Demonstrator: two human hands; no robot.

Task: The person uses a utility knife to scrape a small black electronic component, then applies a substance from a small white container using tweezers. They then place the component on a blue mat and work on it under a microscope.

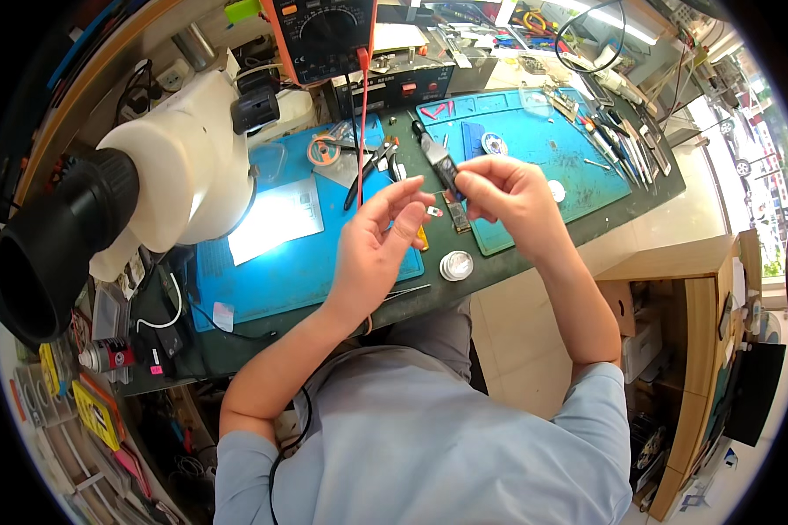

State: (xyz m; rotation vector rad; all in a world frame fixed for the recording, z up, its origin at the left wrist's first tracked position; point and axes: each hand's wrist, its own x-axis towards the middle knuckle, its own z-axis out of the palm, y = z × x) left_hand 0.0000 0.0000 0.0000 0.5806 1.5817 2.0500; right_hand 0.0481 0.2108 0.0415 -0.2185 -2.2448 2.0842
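My right hand (510, 199) is closed, with thumb and fingers pinched on the end of a dark narrow piece with a grey middle (435, 156). Its exact kind cannot be made out. Facing it, my left hand (376, 241) has loosely curved fingers, with a gap between thumb and forefinger and nothing clearly held. A small white piece with a red mark (434, 211) shows just beyond the left thumb. Below the hands is a round white-lidded jar (455, 265). A dark rectangular part (456, 217) lies under the right fingertips, and tweezers (408, 291) lie near the bench edge.
A white microscope (184, 149) stands over the left blue mat (271, 293), which bears a brightly lit white sheet (280, 223). An orange-framed multimeter (324, 39) hangs ahead with its leads. Many hand tools (626, 144) lie on the right mat (578, 188). A wooden cabinet (700, 350) stands right.
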